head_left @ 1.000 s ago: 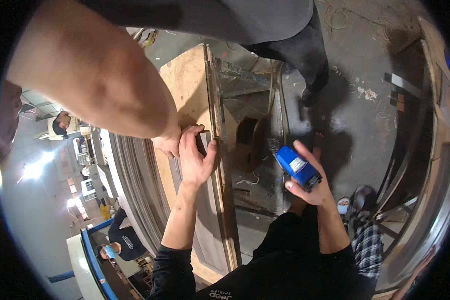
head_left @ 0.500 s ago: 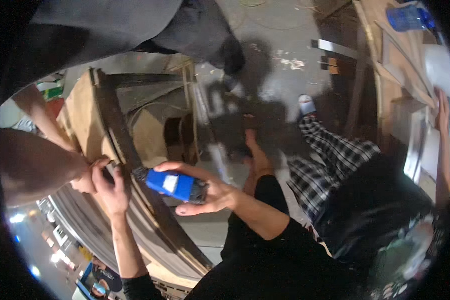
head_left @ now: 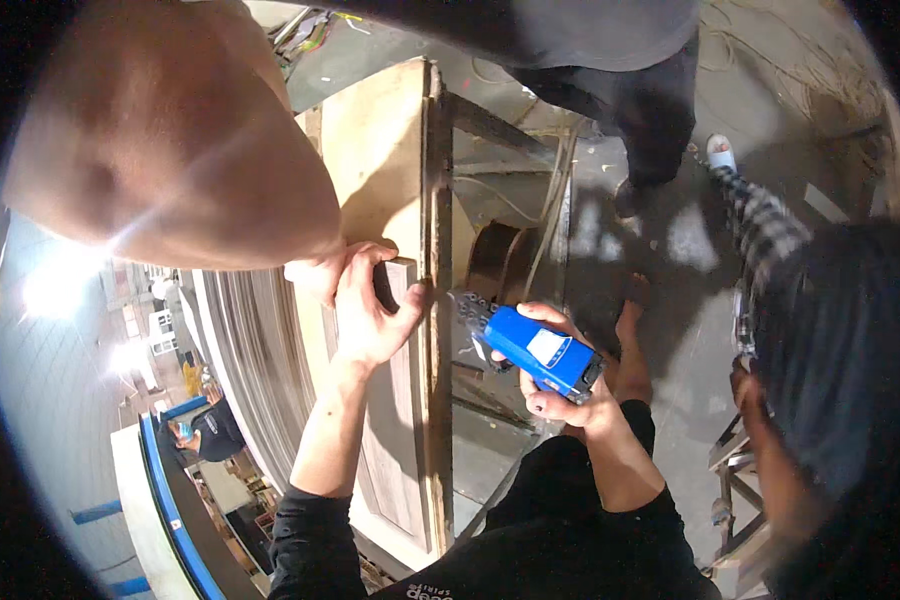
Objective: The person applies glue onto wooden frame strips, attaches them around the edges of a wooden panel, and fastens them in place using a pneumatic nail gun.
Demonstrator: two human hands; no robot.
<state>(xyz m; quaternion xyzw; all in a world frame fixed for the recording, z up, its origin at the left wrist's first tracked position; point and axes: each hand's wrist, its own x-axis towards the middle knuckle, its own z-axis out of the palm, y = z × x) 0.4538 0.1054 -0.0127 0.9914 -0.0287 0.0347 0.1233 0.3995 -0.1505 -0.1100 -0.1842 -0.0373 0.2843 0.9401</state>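
My right hand (head_left: 580, 385) is closed around a blue and black hand-held power tool (head_left: 535, 345). Its dark front end points left, toward the edge of the wooden workbench (head_left: 437, 200), and appears clear of it. Beyond the edge, my left hand (head_left: 370, 310) curls its fingers and thumb over the end corner of a wood-grain panel (head_left: 395, 450) with a framed face, which lies on the bench. A co-worker's bare arm (head_left: 210, 150) reaches in from the upper left, and that person's hand (head_left: 312, 278) is right beside mine, partly hidden.
Several panels stand stacked (head_left: 260, 370) left of the bench. A brown spool-like object (head_left: 500, 265) sits beneath the bench frame. One person in dark clothes (head_left: 650, 100) stands beyond, another (head_left: 850, 330) at the right. Cords (head_left: 820, 60) lie on the floor.
My view has swung left, so bench and hands appear further right. The blue tool stays in my right hand, and my left hand is still at the panel's end.
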